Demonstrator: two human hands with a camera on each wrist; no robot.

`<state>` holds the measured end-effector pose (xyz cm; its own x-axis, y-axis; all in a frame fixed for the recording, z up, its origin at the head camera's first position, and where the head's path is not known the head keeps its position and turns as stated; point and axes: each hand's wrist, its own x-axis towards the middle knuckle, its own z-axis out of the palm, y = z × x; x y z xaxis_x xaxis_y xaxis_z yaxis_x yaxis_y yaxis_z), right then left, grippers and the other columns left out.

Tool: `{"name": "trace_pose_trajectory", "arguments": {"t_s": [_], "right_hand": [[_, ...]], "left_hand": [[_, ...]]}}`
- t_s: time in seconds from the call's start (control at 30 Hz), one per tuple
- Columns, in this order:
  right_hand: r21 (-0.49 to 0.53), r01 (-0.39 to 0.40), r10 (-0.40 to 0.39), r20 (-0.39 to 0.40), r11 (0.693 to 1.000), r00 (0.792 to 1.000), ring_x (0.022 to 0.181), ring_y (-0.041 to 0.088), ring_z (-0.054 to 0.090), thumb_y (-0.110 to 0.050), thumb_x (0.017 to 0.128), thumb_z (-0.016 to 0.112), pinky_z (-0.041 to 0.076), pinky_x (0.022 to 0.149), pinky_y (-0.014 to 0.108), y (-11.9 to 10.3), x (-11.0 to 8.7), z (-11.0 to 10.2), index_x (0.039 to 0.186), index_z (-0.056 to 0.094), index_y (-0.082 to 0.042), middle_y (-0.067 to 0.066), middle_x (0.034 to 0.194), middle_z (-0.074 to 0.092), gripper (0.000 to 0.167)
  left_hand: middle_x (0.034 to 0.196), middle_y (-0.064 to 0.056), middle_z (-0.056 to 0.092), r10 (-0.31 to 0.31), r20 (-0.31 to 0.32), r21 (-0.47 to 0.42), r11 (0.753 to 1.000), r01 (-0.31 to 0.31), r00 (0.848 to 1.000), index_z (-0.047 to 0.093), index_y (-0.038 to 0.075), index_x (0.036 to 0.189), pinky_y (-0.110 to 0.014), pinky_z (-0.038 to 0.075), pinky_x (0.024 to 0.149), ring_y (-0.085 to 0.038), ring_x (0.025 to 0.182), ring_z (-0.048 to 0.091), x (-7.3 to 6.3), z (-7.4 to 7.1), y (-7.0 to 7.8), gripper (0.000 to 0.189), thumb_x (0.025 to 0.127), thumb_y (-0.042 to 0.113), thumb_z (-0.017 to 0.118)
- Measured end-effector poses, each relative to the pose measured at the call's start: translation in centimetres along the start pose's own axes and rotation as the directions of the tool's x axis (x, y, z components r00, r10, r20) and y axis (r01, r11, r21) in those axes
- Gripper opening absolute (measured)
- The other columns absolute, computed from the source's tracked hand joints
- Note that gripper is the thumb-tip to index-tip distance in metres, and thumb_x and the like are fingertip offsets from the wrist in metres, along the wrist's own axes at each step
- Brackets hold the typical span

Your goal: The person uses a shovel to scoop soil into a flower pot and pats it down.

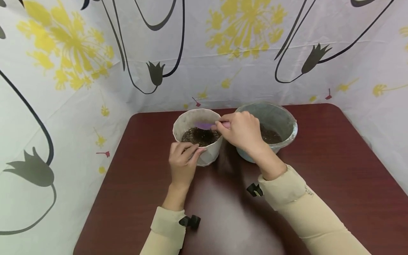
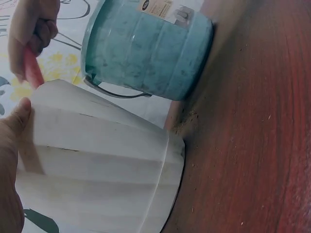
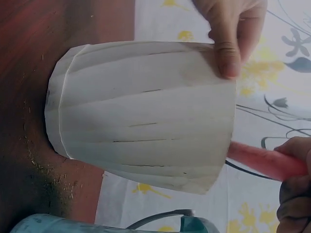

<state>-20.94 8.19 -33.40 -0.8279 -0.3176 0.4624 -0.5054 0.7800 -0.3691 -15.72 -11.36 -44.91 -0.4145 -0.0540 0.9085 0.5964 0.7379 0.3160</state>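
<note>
A white fluted plant pot [image 1: 208, 156] with dark soil [image 1: 191, 137] inside stands on the table. My left hand [image 1: 183, 163] pinches its near rim, thumb outside the wall in the right wrist view and fingers over the edge. In my right hand [image 1: 245, 129] is a small trowel [image 1: 204, 125], gripped by its pinkish-red handle [image 3: 267, 161]. The purple blade reaches inside the pot's mouth, above the soil. Both wrist views show the handle slanting over the rim, while the pot wall hides the blade.
A blue-green bucket [image 2: 141, 53] with soil in the bottom and a wire handle [image 2: 116, 95] stands right of the pot. Crumbs of soil [image 3: 53, 179] lie on the dark red table [image 1: 134, 184] between them. A flower-printed cloth [image 1: 197, 42] hangs behind and at the sides.
</note>
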Motion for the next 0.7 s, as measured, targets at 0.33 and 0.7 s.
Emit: {"name": "trace_pose_trajectory", "arguments": {"t_s": [0.33, 0.7], "right_hand": [[0.128, 0.076, -0.062, -0.115, 0.989, 0.991, 0.068, 0.026, 0.07, -0.028, 0.089, 0.074, 0.051, 0.057, 0.047, 1.6, -1.1, -1.4, 0.089, 0.084, -0.02, 0.001, 0.08, 0.077, 0.013], [0.246, 0.025, 0.054, -0.311, 0.969, 0.949, 0.079, -0.02, 0.059, -0.014, 0.087, 0.076, 0.042, 0.069, 0.008, 6.6, -3.6, -8.2, 0.089, 0.084, -0.011, 0.008, 0.082, 0.077, 0.009]], "left_hand": [[0.109, -0.012, 0.07, 0.038, 0.042, 0.011, 0.999, -0.039, 0.998, 0.078, 0.005, 0.097, -0.05, 0.048, 0.086, -0.035, 0.102, 0.063, -0.5, -0.8, -0.8, 0.036, 0.079, 0.035, 0.087], [0.117, -0.02, 0.068, -0.043, 0.05, 0.033, 0.999, 0.042, 0.998, 0.074, 0.001, 0.111, -0.055, 0.043, 0.092, -0.039, 0.114, 0.06, 0.0, -5.4, -4.1, 0.047, 0.081, 0.036, 0.082]]}}
